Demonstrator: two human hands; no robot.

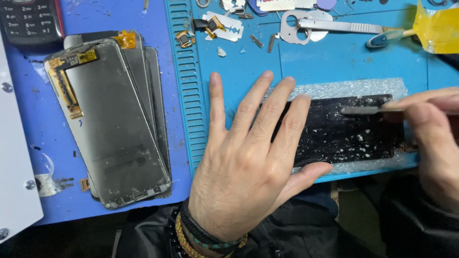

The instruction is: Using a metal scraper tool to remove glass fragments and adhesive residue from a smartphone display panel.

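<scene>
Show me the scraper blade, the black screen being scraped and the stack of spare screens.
scraper blade [359, 110], head view, flat metal tip.
black screen [344, 138], head view, debris-covered middle.
stack of spare screens [112, 129], head view, top panel's grey back.

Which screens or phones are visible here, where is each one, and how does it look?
Black screen panel: on the blue mat, under the left hand; rectangular, white flecks; the right hand holds a thin blade on it.
Stack of grey screen panels: left, rectangular, gold flex strips.
Black keypad phone: top-left corner.
</scene>
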